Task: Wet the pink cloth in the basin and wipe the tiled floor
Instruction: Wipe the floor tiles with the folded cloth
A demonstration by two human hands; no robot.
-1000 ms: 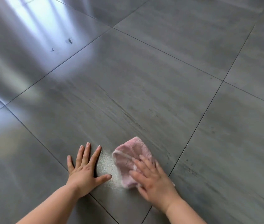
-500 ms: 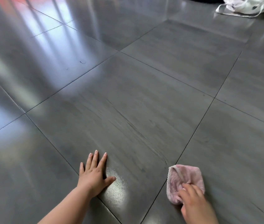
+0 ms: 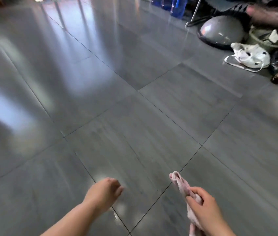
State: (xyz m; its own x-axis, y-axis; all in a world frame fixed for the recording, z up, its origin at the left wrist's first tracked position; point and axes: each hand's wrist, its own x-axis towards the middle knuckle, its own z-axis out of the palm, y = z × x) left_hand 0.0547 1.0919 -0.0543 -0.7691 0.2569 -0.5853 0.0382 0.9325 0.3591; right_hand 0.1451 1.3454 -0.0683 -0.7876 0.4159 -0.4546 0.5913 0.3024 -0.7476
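The pink cloth (image 3: 181, 183) hangs bunched and lifted off the floor, gripped in my right hand (image 3: 204, 208) at the lower right. My left hand (image 3: 103, 193) hovers at the lower middle with its fingers loosely curled and nothing in it. Below both hands lies the grey tiled floor (image 3: 134, 133), with a wet shiny patch (image 3: 121, 210) near my left wrist. No basin is in view.
At the far right stand a grey dome-shaped object (image 3: 221, 31), a white cloth bag (image 3: 248, 57), a greenish bag (image 3: 265, 38) and other clutter. A thin metal leg (image 3: 194, 12) and blue items (image 3: 175, 5) are at the top. Window light reflects on the left tiles.
My right hand has lifted the cloth off the floor and now holds it bunched. My left hand has come up from the tile and curled. The view has tilted up toward the room.
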